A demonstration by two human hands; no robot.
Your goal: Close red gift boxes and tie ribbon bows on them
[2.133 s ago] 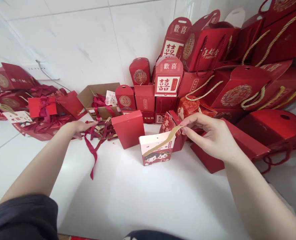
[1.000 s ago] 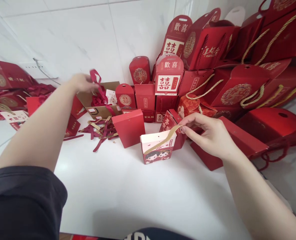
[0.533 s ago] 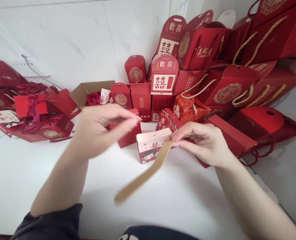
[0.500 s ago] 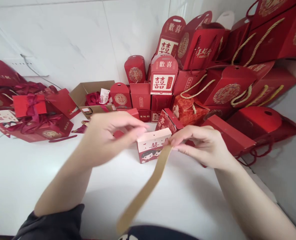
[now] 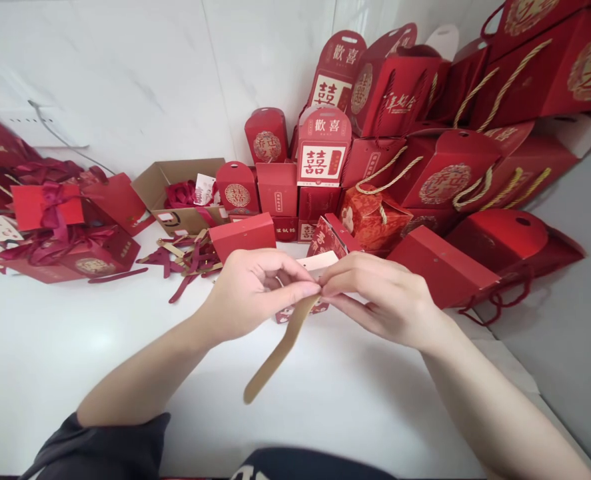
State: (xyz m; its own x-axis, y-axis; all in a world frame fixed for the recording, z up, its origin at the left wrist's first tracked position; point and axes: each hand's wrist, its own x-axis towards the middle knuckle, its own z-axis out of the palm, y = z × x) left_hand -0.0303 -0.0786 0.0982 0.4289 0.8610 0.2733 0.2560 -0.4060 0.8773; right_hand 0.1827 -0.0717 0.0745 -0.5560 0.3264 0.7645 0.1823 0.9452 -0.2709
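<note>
A gold-coloured strap (image 5: 284, 348) with a rounded end hangs down toward me, its upper end pinched between the fingertips of both hands. My left hand (image 5: 255, 290) grips it from the left, thumb and index finger closed. Meeting it from the right, my right hand (image 5: 380, 293) is closed on the same upper end. Right behind the fingers stands a small white-and-red gift box (image 5: 320, 263) with cartoon figures, mostly hidden by my hands.
Loose dark red and gold straps (image 5: 190, 257) lie in a pile left of my hands. An open cardboard box (image 5: 150, 175) holds ribbon. Red gift boxes (image 5: 448, 167) are stacked high at the right; ribbon-tied boxes (image 5: 98, 250) stand at the left, on a white table (image 5: 185, 387).
My left hand has moved right and down onto the strap's upper end, joining my right hand. The strap's lower end has swung up. The pile of straps has come into sight.
</note>
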